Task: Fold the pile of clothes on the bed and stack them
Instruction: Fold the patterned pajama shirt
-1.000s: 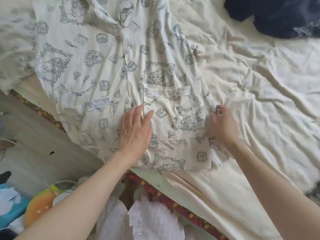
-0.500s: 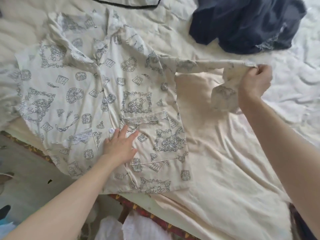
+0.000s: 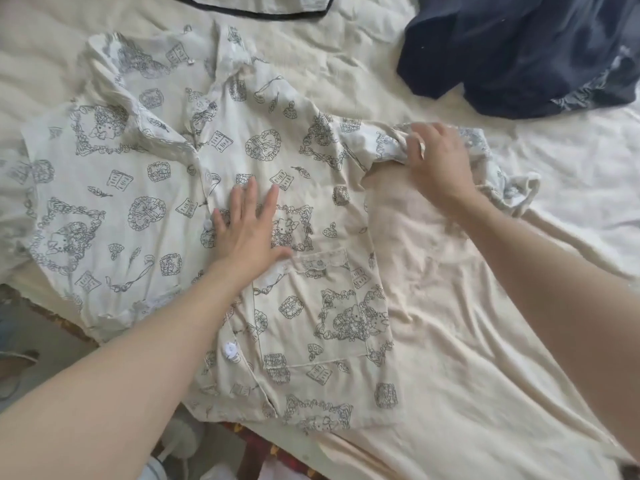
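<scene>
One printed shirt (image 3: 166,209) lies flat on the bed sheet (image 3: 467,358). The left hand (image 3: 247,230) presses it, fingers straight and apart — the right hand (image 3: 438,161) pinches its sleeve (image 3: 384,142). One dark garment (image 3: 519,50) lies well apart.

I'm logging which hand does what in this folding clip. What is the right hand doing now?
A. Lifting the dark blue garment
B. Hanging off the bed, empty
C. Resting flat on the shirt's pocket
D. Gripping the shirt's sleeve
D: the right hand has its fingers curled into the bunched sleeve of the printed shirt, while the left hand lies flat on the shirt's front.
</scene>
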